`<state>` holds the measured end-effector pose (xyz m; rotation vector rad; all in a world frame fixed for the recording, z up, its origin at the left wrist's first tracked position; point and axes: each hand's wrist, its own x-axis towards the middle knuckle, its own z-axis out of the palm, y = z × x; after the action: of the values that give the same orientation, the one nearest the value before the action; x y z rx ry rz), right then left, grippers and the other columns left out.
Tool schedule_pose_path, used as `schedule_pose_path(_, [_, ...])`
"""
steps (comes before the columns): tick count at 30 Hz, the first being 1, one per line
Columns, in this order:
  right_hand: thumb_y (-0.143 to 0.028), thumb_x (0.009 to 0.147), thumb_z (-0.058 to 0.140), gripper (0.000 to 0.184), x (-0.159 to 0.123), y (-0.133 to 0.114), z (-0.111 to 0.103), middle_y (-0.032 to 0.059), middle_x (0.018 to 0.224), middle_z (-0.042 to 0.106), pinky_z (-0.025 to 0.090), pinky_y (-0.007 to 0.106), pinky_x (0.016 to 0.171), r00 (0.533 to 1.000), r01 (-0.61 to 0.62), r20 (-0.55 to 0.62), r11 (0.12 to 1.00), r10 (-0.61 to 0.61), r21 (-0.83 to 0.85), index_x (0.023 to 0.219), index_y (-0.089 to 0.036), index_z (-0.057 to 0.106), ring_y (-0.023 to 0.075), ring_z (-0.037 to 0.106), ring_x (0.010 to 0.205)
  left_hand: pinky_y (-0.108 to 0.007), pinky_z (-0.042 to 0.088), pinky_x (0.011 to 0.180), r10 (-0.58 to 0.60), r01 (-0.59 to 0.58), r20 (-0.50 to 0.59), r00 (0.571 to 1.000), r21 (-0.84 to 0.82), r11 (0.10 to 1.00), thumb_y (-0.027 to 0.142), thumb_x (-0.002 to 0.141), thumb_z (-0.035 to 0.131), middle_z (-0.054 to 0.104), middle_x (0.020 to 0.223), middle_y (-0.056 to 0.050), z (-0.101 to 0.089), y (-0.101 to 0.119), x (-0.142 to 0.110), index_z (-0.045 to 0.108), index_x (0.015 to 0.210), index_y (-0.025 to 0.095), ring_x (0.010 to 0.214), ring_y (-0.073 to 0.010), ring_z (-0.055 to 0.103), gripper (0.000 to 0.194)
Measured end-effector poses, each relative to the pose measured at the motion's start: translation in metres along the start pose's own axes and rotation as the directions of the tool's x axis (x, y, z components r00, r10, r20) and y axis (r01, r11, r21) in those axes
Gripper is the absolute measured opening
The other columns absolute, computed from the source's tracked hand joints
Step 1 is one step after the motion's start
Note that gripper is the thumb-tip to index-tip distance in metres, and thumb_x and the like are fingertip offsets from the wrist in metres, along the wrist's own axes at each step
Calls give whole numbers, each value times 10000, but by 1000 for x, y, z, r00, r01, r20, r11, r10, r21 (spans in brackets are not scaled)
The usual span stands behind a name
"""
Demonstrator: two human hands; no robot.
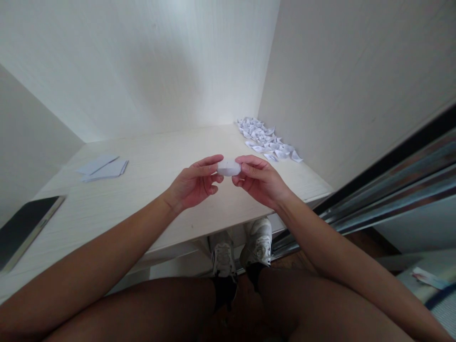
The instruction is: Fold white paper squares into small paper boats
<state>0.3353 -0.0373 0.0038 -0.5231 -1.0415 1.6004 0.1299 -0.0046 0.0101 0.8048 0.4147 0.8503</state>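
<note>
Between my two hands is a small folded piece of white paper (229,167), held above the front part of the white shelf. My left hand (199,180) pinches its left end between thumb and fingers. The right end is gripped the same way by my right hand (260,178). At the back right corner lies a pile of folded white paper boats (263,137), apart from my hands. A stack of flat white paper sheets (105,170) rests on the left side of the shelf.
A dark flat panel with a light edge (28,225) lies at the shelf's left front. Pale walls enclose the shelf (149,199) at the back and sides. A metal door track (384,185) runs along the right. My shoes (258,242) are below the front edge.
</note>
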Motion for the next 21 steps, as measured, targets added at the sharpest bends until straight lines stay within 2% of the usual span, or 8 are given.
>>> schedule_pose_path(4, [-323, 702, 948, 340, 0, 1, -1, -12, 888, 778, 519, 236, 652, 998, -61, 20, 998, 61, 5, 1020, -299, 827, 120, 689, 741, -170, 571, 474, 2, -4, 65, 998, 33, 999, 139, 730, 890, 789, 824, -16, -2, -3, 0, 836, 946, 228, 692, -140, 743, 239])
schedule_pose_path(8, [-304, 664, 971, 280, 0, 2, -2, -15, 899, 780, 534, 223, 723, 999, -54, -2, 998, 54, 34, 909, -277, 838, 121, 692, 817, -171, 609, 529, 26, -34, 100, 995, 79, 996, 189, 700, 952, 805, 861, -10, -2, -5, 1, 844, 944, 228, 715, -122, 740, 270])
schedule_pose_path(12, [-278, 645, 983, 246, 0, 3, -3, -22, 885, 783, 549, 241, 795, 998, -65, -4, 995, 65, 71, 834, -264, 827, 122, 697, 840, -177, 624, 571, 72, -89, 125, 990, 137, 987, 214, 721, 951, 809, 877, -25, 1, -7, 2, 846, 942, 205, 730, -122, 740, 245])
schedule_pose_path(21, [-291, 665, 972, 253, 1, 8, -3, -15, 864, 745, 528, 284, 755, 996, -89, 2, 992, 89, 92, 848, -247, 803, 135, 657, 803, -251, 656, 746, 121, -167, 196, 973, 243, 955, 289, 853, 865, 779, 882, -45, 7, -14, 0, 838, 893, 175, 810, -132, 728, 124])
